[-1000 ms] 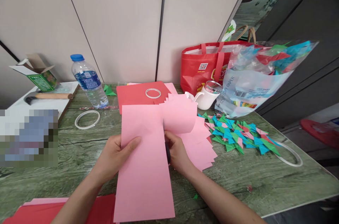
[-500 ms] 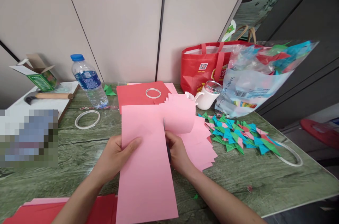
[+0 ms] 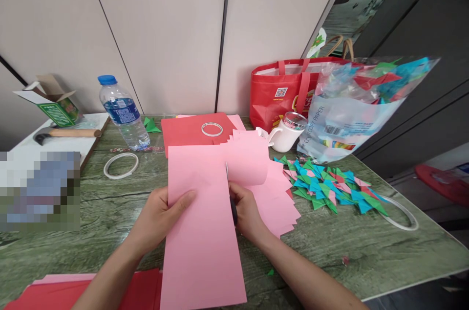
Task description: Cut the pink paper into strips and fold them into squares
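Clock centred on the pink sheet (image 3: 201,246), which lies mid-view above the table (image 3: 330,251), long side running twelve to six. Left hand (image 3: 159,217), just past nine: thumb flat on top, pressed down on the sheet's edge; other fingers mostly hidden underneath. Right hand (image 3: 249,212), toward two: fingers curled closed round the dark handle of the scissors (image 3: 233,211). Blade tip shows at the cut line — how wide the blades stand, cannot tell. Beyond the blade, at one, the cut side rises in a pink curl (image 3: 247,166).

Fanned pink papers (image 3: 280,202) behind the right hand, between two and three. Folded paper pieces (image 3: 322,185) farther out that way — green, blue, pink, red. Red paper (image 3: 183,129) at twelve, a tape roll (image 3: 212,134) on it. Bottle (image 3: 122,112) at eleven; white mug (image 3: 287,136) between one and two.
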### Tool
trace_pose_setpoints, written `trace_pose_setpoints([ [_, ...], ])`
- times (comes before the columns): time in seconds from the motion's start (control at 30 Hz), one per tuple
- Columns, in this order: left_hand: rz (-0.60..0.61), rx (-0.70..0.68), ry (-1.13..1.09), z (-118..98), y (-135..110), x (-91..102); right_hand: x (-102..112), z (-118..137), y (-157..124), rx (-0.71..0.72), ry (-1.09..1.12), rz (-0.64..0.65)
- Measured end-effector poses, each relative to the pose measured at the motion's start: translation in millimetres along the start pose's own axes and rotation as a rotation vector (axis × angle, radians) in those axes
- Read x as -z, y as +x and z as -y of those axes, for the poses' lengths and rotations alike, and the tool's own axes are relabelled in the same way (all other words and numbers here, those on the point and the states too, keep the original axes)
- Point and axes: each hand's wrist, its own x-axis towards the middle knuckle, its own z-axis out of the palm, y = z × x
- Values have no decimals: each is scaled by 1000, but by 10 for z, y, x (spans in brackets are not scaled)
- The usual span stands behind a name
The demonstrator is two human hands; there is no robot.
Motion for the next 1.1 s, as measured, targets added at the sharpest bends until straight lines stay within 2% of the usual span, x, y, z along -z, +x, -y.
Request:
trace_pose_setpoints([
  [0.2,15,0,-24,4,3,4,-6,0,9,-11,10,-9],
  [0.47,58,-3,47,-29,-11,19,43,93,37,88,-56,8],
  [1.1,89,8,13,-38,-8,11,25,78,21,70,-84,-12],
])
